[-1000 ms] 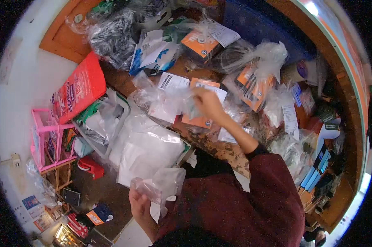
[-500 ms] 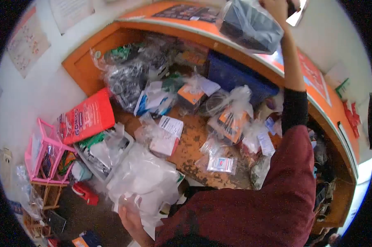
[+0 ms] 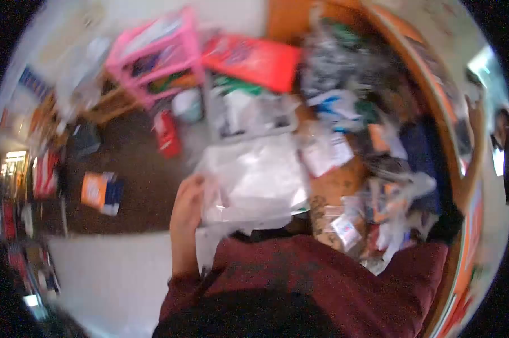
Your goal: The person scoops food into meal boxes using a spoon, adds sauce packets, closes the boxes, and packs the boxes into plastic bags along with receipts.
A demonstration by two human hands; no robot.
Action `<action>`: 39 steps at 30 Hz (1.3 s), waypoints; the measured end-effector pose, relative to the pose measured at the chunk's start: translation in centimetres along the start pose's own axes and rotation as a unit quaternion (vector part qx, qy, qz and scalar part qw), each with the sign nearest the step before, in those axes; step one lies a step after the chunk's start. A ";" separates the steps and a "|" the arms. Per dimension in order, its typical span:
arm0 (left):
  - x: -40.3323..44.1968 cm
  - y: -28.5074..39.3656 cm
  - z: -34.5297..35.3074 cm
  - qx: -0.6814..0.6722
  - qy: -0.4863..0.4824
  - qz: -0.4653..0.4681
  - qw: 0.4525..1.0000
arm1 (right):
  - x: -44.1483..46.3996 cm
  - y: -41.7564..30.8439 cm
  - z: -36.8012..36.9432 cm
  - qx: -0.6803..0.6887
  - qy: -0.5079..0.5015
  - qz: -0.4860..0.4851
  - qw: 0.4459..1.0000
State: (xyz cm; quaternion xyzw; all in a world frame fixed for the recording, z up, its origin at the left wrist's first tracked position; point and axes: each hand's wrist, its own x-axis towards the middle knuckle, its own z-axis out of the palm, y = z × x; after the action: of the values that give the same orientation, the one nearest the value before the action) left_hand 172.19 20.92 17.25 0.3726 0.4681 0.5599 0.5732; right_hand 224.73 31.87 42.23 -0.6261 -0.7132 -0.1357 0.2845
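At the left edge of a stack of clear plastic bags (image 3: 257, 174), my left hand (image 3: 188, 200) has its fingers curled over the plastic, gripping it. The stack lies in front of my body, beside a grey tray (image 3: 254, 132) of packed goods. My right arm stretches to the far right over the orange counter. Blur and distance hide the fingers of my right hand (image 3: 475, 107); a small dark object (image 3: 473, 78) shows just beyond it, and I cannot tell whether it is held.
A pink rack (image 3: 170, 56) and a red bag (image 3: 254, 59) stand beyond the tray. Bagged parcels (image 3: 390, 197) and a small white packet (image 3: 346, 232) lie on the worn wooden surface. An orange and dark-blue package (image 3: 101, 191) is on the floor at left.
My view has swung left, showing more floor and the doorway side. My left hand stays at the plastic bags. My right arm remains stretched over the counter, now at the far right of view.
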 end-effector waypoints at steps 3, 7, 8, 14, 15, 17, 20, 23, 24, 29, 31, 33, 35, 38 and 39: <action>-0.4 6.7 0.3 0.115 0.017 0.071 0.991 | -0.8 -13.9 7.0 0.210 -0.184 -0.094 0.956; 0.4 8.7 -3.3 0.038 -0.038 0.111 0.992 | -4.8 -30.3 17.9 0.343 -0.354 -0.346 0.798; 0.9 9.7 -4.5 0.040 -0.031 0.114 0.992 | -5.6 -33.8 19.9 0.431 -0.401 -0.352 0.728; -0.8 12.0 -19.3 0.027 -0.086 0.056 0.994 | -7.2 -42.5 26.7 0.573 -0.506 -0.182 0.619; -0.9 11.3 -21.3 0.151 0.040 0.003 0.988 | -7.0 -43.3 26.9 0.580 -0.484 -0.109 0.647; -0.6 8.2 -25.1 0.264 0.165 -0.048 0.949 | -6.8 -45.4 27.1 0.535 -0.521 -0.122 0.654; -2.0 3.1 -27.9 -0.481 -0.059 -0.085 0.870 | -6.3 -49.5 27.7 0.430 -0.599 -0.158 0.656; -2.9 3.1 -29.1 -0.479 -0.084 -0.131 0.864 | -6.9 -50.5 32.0 0.438 -0.475 -0.221 0.731; -2.8 3.3 -30.3 -0.288 -0.125 -0.114 0.943 | -6.3 -50.8 31.9 0.381 -0.513 -0.214 0.739; 0.1 2.2 -33.3 0.012 -0.073 -0.159 0.985 | -6.8 -49.6 34.1 0.409 -0.492 -0.286 0.713; 0.9 2.1 -32.3 0.016 -0.070 -0.144 0.987 | -6.6 -48.1 35.4 0.242 -0.480 -0.309 0.785; 1.7 -0.4 -33.1 0.024 -0.022 -0.178 0.984 | -8.6 -47.1 37.2 0.090 -0.299 -0.333 0.890; 2.0 -1.1 -31.6 0.050 -0.002 -0.169 0.984 | -10.9 -48.1 37.9 0.054 -0.149 -0.286 0.945; 2.0 -0.8 -28.6 -0.061 -0.024 -0.178 0.982 | -17.4 -54.2 34.2 0.341 -0.388 -0.016 0.856; 1.9 -0.3 -27.7 -0.058 -0.029 -0.182 0.981 | -20.1 -55.3 34.6 0.360 -0.410 -0.024 0.837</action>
State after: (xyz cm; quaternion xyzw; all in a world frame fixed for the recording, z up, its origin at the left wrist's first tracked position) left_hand 145.73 20.09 8.82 0.2637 0.4783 0.4615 0.6991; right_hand 163.96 24.62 11.94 -0.4601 -0.7781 0.3932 0.1678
